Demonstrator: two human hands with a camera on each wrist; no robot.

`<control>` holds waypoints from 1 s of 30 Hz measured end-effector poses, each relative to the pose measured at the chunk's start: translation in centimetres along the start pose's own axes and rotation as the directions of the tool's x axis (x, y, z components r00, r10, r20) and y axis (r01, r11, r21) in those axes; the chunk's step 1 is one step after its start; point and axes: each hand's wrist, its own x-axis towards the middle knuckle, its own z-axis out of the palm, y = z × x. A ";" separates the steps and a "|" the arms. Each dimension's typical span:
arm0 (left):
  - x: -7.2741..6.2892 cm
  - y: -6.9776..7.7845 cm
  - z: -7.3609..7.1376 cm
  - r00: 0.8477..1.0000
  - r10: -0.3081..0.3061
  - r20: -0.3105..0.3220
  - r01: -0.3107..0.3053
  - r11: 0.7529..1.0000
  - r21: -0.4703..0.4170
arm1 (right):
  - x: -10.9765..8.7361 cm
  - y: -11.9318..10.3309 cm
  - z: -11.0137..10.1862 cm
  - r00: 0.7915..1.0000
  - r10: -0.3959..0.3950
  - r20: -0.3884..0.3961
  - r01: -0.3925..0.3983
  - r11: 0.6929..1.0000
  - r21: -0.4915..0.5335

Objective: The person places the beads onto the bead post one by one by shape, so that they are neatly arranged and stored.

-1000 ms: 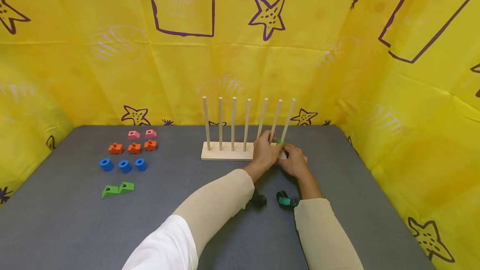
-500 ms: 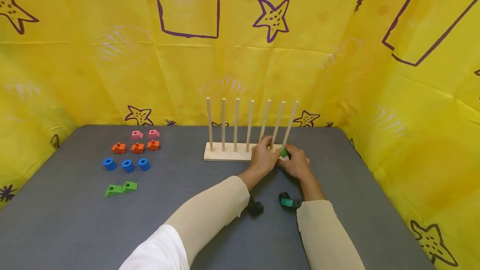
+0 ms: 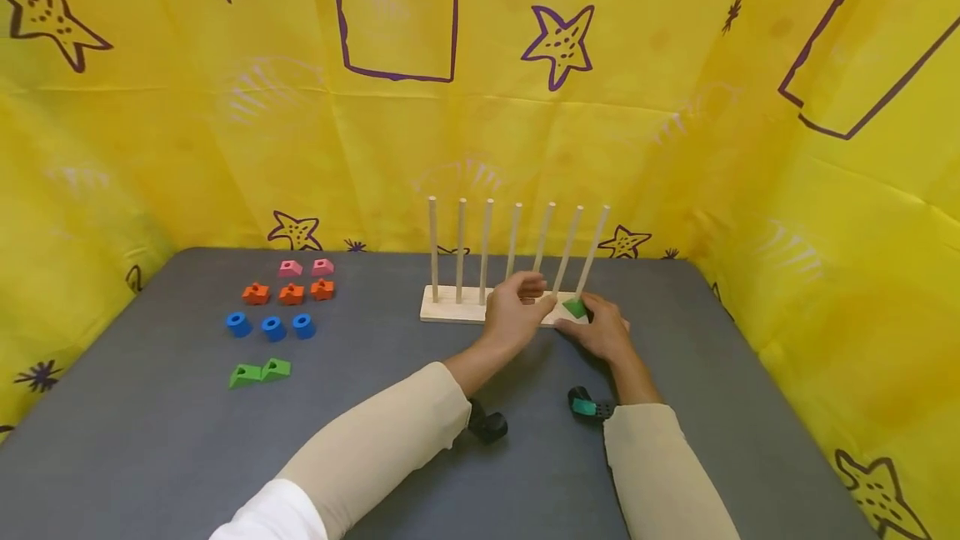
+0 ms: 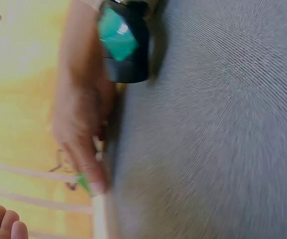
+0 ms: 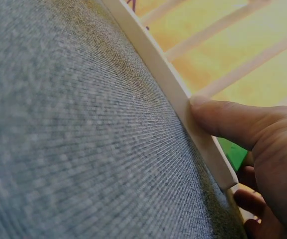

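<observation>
So we've got a wooden rack (image 3: 452, 309) on a grey table (image 3: 150, 423), seven pegs (image 3: 461, 252) in a row. The right hand (image 3: 606, 332) holds the rack's right end: in the right wrist view we see the thumb pressed on the front edge and the other fingers curled at the end, partly hidden from us. A green block (image 3: 575, 307) sits on the base at the foot of the rightmost peg, just beside that hand; from the head view we can't swear whether it's threaded on.

The left hand (image 3: 512, 315) is in front of the middle pegs, fingers loosely bent, thumb apart from them, gripping nothing we can see.

Off to the left of the rack we count four rows, far to near: two pink blocks (image 3: 289, 272), three orange blocks (image 3: 292, 298), three blue cylinders (image 3: 274, 334) and two more green pieces (image 3: 277, 372), that last pair touching.

For the label hunters: the black device (image 4: 128, 67) at the right wrist has a teal patch (image 4: 117, 35), but any print on it is too blurred for us to read. The yellow cloth (image 3: 637, 65) behind carries drawings, as far as we can tell: spotted starfish (image 3: 558, 44), purple bursts, big purple outlines and pale fish shapes.
</observation>
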 end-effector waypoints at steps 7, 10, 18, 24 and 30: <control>-1.4 2.4 -3.9 0.996 0.083 0.041 -0.080 0.995 -0.063 | -0.3 0.0 -0.2 1.000 -0.009 -0.003 0.009 1.000 0.002; -2.0 2.7 -5.6 0.994 0.102 0.034 -0.099 0.991 -0.085 | -0.4 0.1 -0.1 1.000 -0.007 0.002 0.007 1.000 0.000; -3.5 4.5 -10.0 0.989 0.151 -0.008 -0.151 0.983 -0.103 | -0.3 0.1 0.2 1.000 -0.018 -0.003 0.018 1.000 0.005; -4.2 4.1 -13.1 0.980 0.197 -0.030 -0.199 0.976 -0.086 | -0.3 0.1 0.1 1.000 -0.021 -0.002 0.022 1.000 0.022; -5.1 4.6 -16.6 0.972 0.224 -0.066 -0.226 0.974 -0.021 | -0.3 0.2 0.0 1.000 -0.017 0.004 0.017 1.000 0.023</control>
